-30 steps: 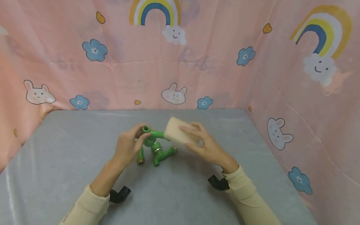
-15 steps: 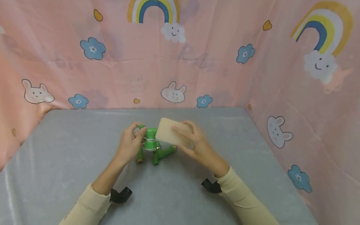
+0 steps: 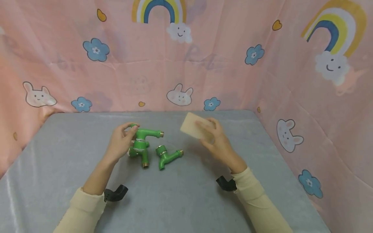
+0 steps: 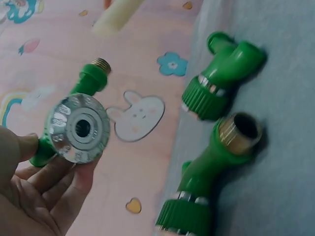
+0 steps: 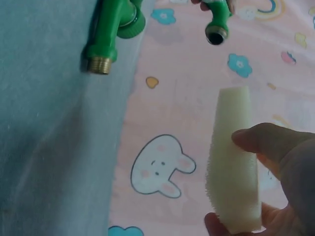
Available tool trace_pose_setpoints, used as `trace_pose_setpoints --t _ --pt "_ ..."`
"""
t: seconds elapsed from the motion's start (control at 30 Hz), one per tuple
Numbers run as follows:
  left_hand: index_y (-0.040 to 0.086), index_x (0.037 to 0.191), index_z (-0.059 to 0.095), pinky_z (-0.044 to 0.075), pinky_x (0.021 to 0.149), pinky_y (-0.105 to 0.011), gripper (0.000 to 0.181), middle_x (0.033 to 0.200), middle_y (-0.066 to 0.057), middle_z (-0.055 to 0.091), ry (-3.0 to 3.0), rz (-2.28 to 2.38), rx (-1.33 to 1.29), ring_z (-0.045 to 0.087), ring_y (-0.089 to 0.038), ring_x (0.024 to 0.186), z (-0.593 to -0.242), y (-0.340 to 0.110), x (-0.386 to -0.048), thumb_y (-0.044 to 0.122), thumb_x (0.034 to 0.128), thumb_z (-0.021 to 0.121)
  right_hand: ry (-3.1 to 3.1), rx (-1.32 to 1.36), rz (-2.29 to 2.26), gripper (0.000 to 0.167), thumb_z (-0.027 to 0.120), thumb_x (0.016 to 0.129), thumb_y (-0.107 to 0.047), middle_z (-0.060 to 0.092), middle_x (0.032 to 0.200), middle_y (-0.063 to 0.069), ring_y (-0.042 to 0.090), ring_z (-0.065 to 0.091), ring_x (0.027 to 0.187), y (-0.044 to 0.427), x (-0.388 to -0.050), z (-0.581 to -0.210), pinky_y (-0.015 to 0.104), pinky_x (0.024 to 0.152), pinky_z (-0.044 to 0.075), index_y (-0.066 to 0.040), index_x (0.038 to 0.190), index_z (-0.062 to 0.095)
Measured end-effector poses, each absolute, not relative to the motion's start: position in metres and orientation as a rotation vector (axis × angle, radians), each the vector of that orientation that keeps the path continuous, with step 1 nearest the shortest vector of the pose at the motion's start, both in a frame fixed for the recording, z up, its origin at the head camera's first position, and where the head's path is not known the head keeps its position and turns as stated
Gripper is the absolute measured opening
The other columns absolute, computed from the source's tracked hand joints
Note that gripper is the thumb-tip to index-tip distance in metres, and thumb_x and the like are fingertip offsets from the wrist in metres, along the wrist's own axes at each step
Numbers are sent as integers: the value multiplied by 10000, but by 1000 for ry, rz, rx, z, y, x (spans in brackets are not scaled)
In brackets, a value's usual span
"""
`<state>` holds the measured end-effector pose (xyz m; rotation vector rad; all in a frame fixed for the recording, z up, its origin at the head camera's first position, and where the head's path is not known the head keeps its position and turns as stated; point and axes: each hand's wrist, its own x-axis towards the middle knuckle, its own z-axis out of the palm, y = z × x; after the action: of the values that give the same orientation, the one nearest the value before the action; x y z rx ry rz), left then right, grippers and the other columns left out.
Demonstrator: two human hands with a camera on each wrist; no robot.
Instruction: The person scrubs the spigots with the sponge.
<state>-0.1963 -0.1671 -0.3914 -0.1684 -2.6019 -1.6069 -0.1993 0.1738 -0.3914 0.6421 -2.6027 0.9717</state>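
My left hand (image 3: 120, 141) grips a green faucet (image 3: 141, 134) by its spout end and holds it above the table. In the left wrist view the held faucet's round silvery knob face (image 4: 79, 129) is turned to the camera, its brass-threaded end (image 4: 101, 65) pointing up. A cream sponge (image 3: 193, 126) is pinched between thumb and fingers of my right hand (image 3: 220, 144), also in the air, apart from the faucet. Two more green faucets lie below: one (image 3: 144, 158) partly behind the held one, the other (image 3: 169, 158) to its right.
A grey cloth-covered table (image 3: 186, 200) spreads under both hands. Pink patterned curtain (image 3: 125, 74) hangs along its back and sides. Black curved pieces (image 3: 116, 193) stick out at both sleeve cuffs.
Earlier the sponge was against the held faucet. Now the hands have drawn apart, the faucet moving left and the sponge right. The held faucet has turned, its threaded end now pointing right.
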Motion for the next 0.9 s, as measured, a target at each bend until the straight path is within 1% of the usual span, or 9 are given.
trace_pose_setpoints --t 0.1,0.2,0.37,0.5,0.57,0.63,0.77,0.9 --pt "11 1383 561 592 710 -229 446 1055 -268 725 -2659 -1564 -131 676 -110 840 -390 -182 -199 326 1098 426 -2655 609 969 612 730 907 -24 367 1504 278 470 417 1346 178 -202 -393 631 1018 467 -153 1473 537" --pt "-7 1404 527 608 728 -238 487 1150 -300 698 -2713 -1540 -107 698 -172 917 -390 -197 -202 356 1096 420 -2694 605 940 602 699 934 -39 370 1478 301 472 419 1324 181 -204 -398 641 1052 430 -145 1495 507" --pt "-49 1422 475 620 740 -254 530 1214 -346 653 -2767 -1536 -56 713 -254 993 -394 -223 -205 364 1100 395 -2728 632 852 572 680 945 -38 424 1393 327 470 462 1244 184 -207 -408 629 1028 431 -94 1486 503" --pt "-78 1443 434 618 758 -253 554 1281 -380 593 -2787 -1574 21 698 -292 1045 -402 -239 -208 356 1107 359 -2775 630 842 566 677 944 -31 423 1409 345 494 451 1272 186 -208 -415 649 1038 422 -72 1481 502" --pt "-98 1446 417 614 753 -245 559 1310 -395 558 -2808 -1592 58 695 -278 1043 -407 -247 -210 342 1110 346 -2808 622 836 570 673 947 -35 422 1417 349 496 448 1279 188 -208 -417 650 1038 423 -72 1487 494" --pt "-124 1450 398 608 731 -237 565 1317 -403 532 -2835 -1599 94 698 -225 993 -412 -254 -213 325 1111 345 -2846 609 826 574 674 950 -48 427 1412 348 489 456 1267 189 -209 -419 639 1028 431 -76 1493 488" --pt "-148 1458 380 602 685 -239 578 1281 -378 555 -2899 -1594 160 673 -82 863 -420 -263 -217 313 1110 354 -2922 590 809 575 670 961 -81 447 1389 336 460 474 1243 192 -213 -425 609 1024 435 -71 1501 475" --pt "-171 1481 320 623 701 -261 606 1271 -398 582 -2919 -1627 229 679 -40 807 -427 -268 -220 303 1108 376 -2976 582 808 587 666 967 -101 446 1407 334 453 460 1272 194 -216 -431 606 1050 419 -64 1514 455"
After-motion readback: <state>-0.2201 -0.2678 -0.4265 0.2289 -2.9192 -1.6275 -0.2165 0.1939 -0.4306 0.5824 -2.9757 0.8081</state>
